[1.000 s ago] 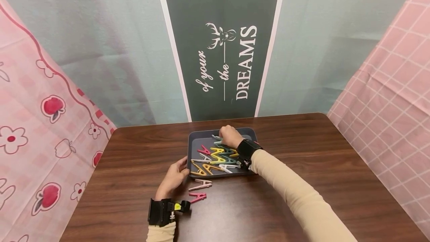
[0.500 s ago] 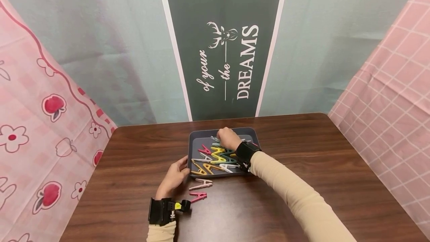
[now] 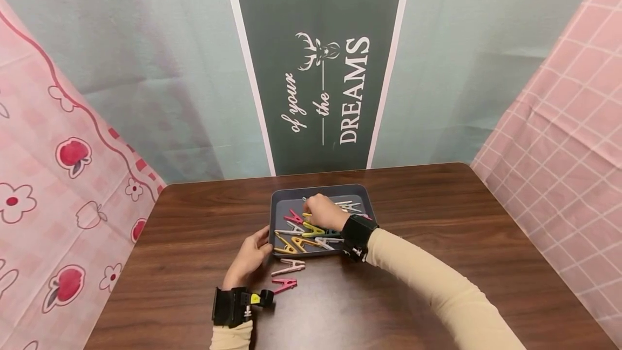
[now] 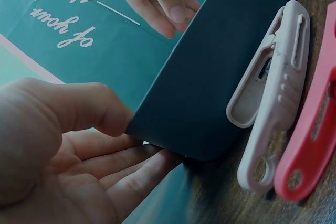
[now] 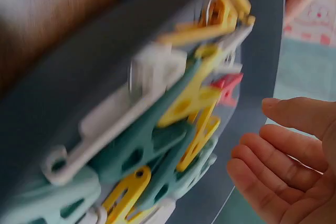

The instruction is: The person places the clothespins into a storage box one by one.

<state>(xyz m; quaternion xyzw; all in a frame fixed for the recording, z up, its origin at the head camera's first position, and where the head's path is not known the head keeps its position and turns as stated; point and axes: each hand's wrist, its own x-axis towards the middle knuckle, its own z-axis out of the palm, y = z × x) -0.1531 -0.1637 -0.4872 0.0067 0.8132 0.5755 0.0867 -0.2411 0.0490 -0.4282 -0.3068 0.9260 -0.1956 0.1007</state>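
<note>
My left hand (image 3: 248,257) grips the front left corner of a dark grey tray (image 3: 285,205). The left wrist view puts the thumb (image 4: 100,108) at the rim and the fingers against the corner's lower edge. Over the tray, my right hand (image 3: 324,212) hovers above the heap of clothespins. Its fingers (image 5: 262,150) are loosely bent with nothing between them in the right wrist view. Yellow (image 3: 313,229), white (image 3: 328,242), orange (image 3: 286,243), pink (image 3: 293,216) and dark green clothespins (image 5: 142,145) lie jumbled inside; the hand hides some.
On the brown wooden table (image 3: 413,296), a pale pink clothespin (image 3: 289,267) and a deep pink clothespin (image 3: 284,284) lie in front of the tray. Fabric curtains (image 3: 427,96) stand behind the table and at both sides.
My right hand has moved nearer and slightly left over the tray, uncovering pale clothespins at the back right. The left hand keeps its hold on the tray corner.
</note>
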